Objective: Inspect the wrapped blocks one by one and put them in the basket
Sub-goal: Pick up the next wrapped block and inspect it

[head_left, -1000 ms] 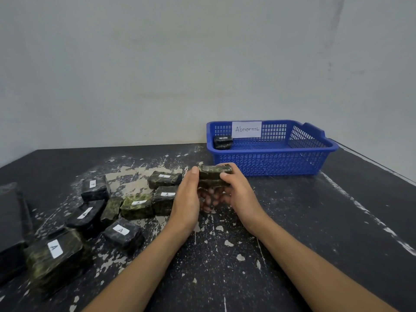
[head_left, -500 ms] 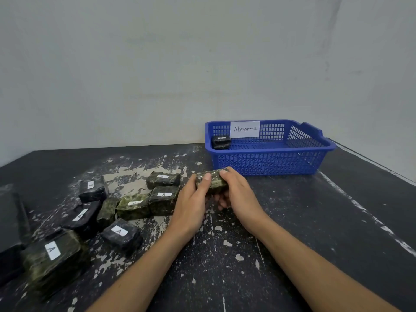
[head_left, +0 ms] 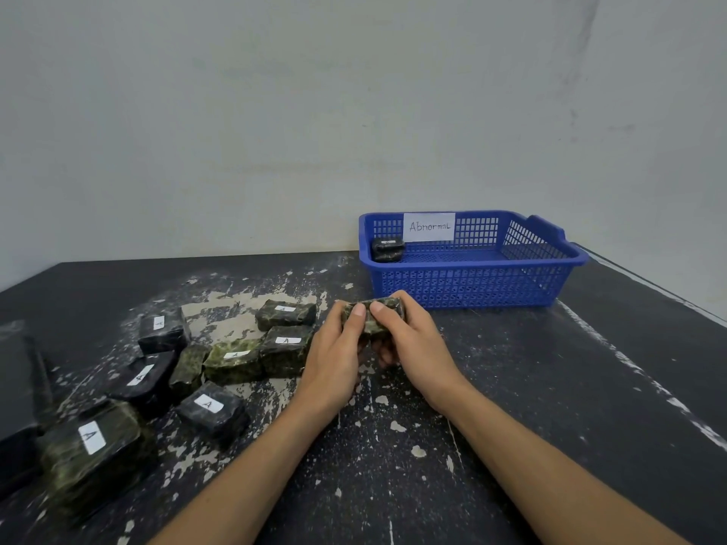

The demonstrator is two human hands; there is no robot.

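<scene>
Bare bench (head_left: 550,387) at lower right w/ open room. Basket (head_left: 464,293) walls block upper right; block cluster (head_left: 236,359) crowds centre-left to lower left.

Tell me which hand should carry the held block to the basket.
Probably the right hand: both hands grip the block, but the basket sits ahead on its side, while the left hand lies nearer the pile.

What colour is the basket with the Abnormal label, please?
The basket is blue plastic mesh, clearest in the head view.
</scene>
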